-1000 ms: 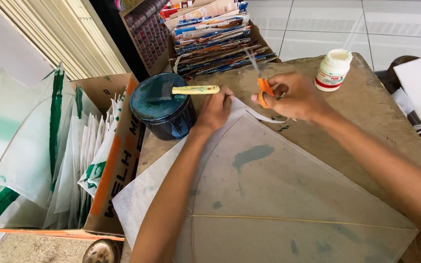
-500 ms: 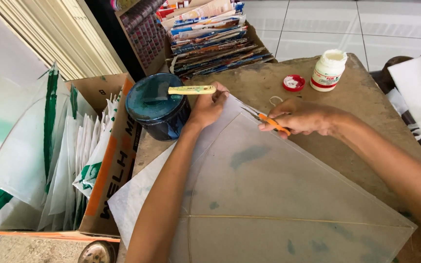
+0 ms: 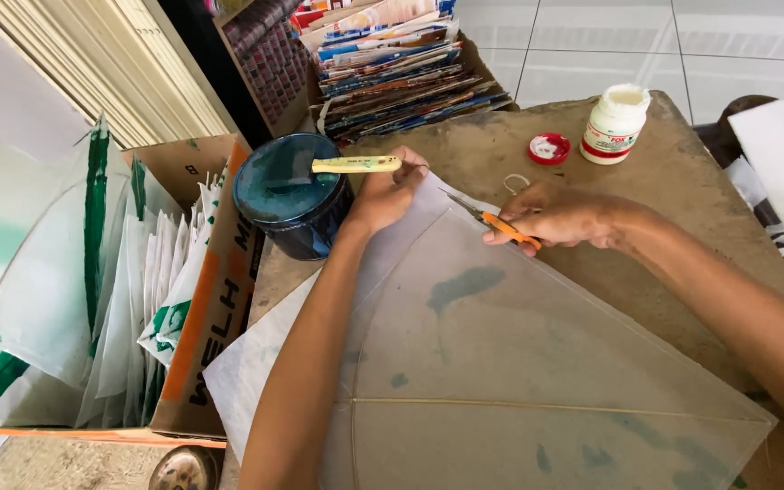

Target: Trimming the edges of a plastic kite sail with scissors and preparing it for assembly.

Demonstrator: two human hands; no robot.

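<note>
here two hands (image 3: pixel 390 192) (image 3: pixel 560 215), one pair of scissors (image 3: pixel 490 219), one kite (image 3: pixel 537 363).

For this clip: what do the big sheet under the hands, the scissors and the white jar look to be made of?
Sheet: thin translucent paper or film, matte; the table shows through it, and thin sticks cross it.
Scissors in the right hand: metal blades, glossy orange handles, likely plastic.
White jar: opaque, smooth, probably plastic; its red cap lies beside it.

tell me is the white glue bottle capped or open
Open. The white bottle stands upright on the table with its mouth uncovered, and its red cap lies on the table just beside it.
</note>
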